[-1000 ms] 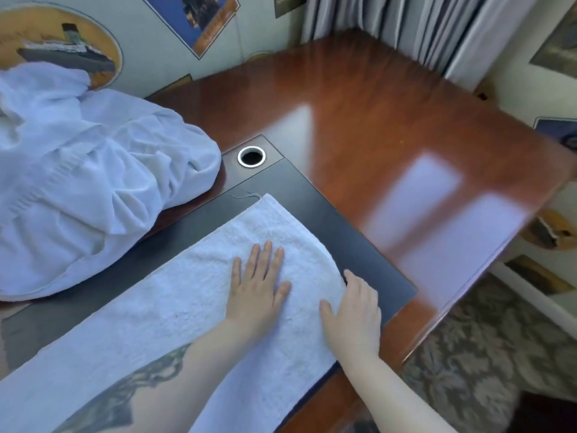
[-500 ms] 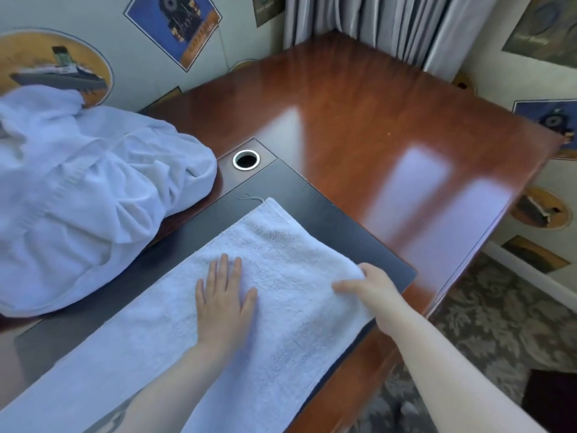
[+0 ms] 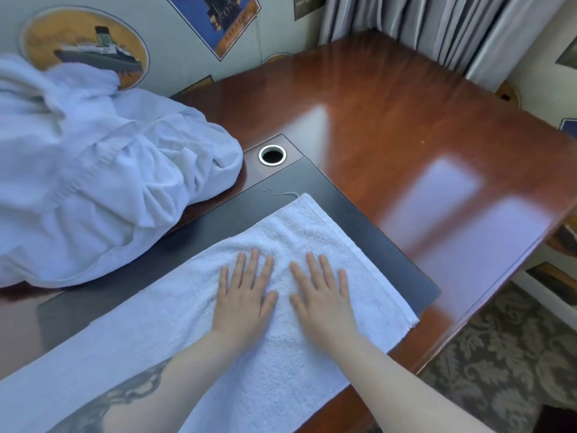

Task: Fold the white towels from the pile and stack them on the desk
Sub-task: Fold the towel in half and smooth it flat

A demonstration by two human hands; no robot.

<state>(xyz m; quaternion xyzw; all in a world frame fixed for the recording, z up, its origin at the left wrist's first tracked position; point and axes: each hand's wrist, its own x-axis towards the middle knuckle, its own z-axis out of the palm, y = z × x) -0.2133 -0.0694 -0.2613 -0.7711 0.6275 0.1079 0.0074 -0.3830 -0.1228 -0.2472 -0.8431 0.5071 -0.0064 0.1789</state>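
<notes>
A long white towel (image 3: 315,232) lies flat in a strip across the dark desk pad (image 3: 368,220), running from the lower left to the pad's right end. My left hand (image 3: 243,295) and my right hand (image 3: 321,295) both press flat on the towel side by side, fingers straight and spread. A heap of crumpled white towels (image 3: 103,182) sits at the left on the desk (image 3: 390,114). The towel's left end runs out of view under my left forearm.
A round metal-rimmed cable hole (image 3: 272,155) is set in the desk beyond the towel. Grey curtains (image 3: 437,29) hang at the back right. The desk's right edge drops to patterned carpet (image 3: 499,364). Posters cover the wall behind the pile.
My right hand has come in from the towel's right edge to lie flat beside my left hand. My left hand stayed flat near the middle of the towel.
</notes>
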